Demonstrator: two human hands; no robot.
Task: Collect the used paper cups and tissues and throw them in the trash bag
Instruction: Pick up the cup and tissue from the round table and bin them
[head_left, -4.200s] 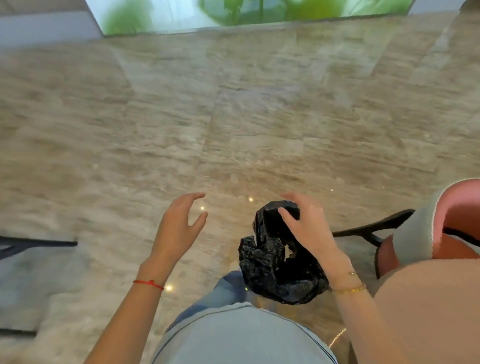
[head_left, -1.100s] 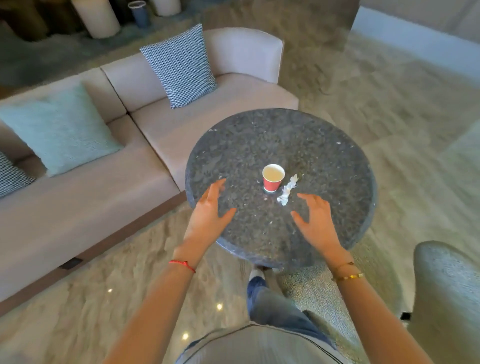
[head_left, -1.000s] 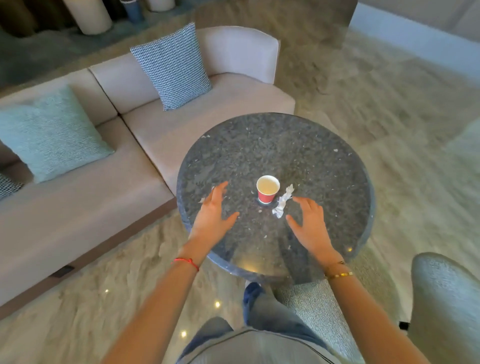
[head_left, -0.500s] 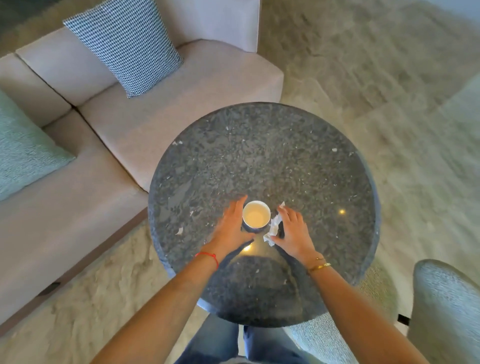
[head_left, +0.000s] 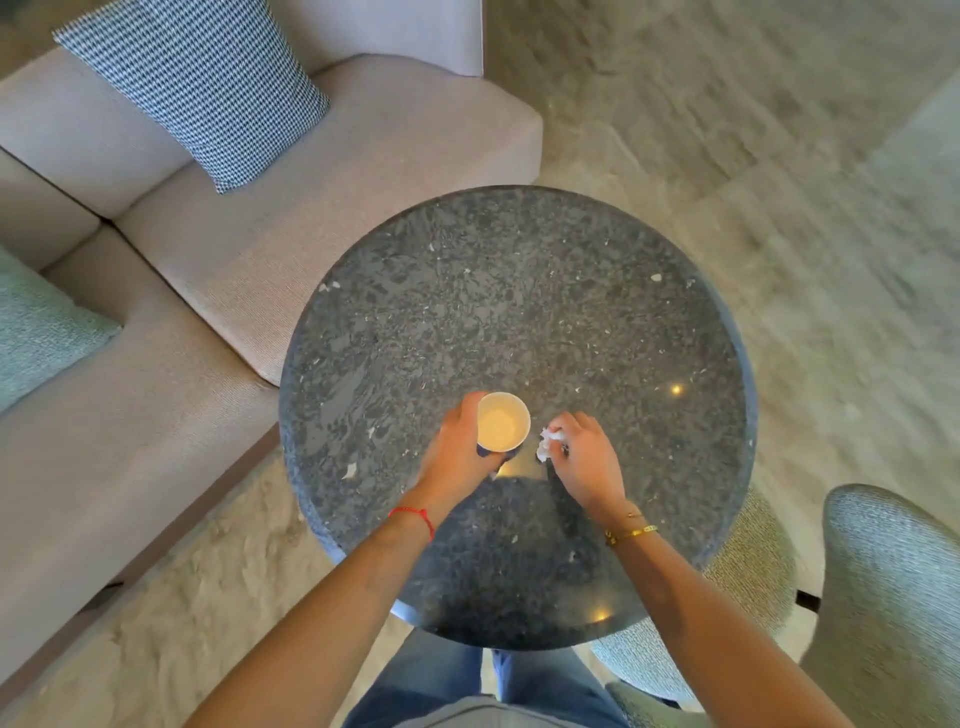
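A paper cup (head_left: 502, 421), seen from straight above with a pale inside, is on the round dark stone table (head_left: 519, 301). My left hand (head_left: 460, 454) wraps around its left side. Just right of the cup, a crumpled white tissue (head_left: 546, 446) is pinched in the fingers of my right hand (head_left: 589, 465). Whether the cup is lifted off the tabletop, I cannot tell. The black trash bag is not in sight.
A beige sofa (head_left: 337, 156) with a checked cushion (head_left: 208, 83) and a green cushion (head_left: 36, 327) borders the table on the left. A grey-green upholstered chair (head_left: 893, 587) stands at the lower right. Marble floor lies beyond the table.
Both hands came over the table and closed in: the left one around the cup, the right one onto the tissue. The black bag held 4.2 s ago is gone from view.
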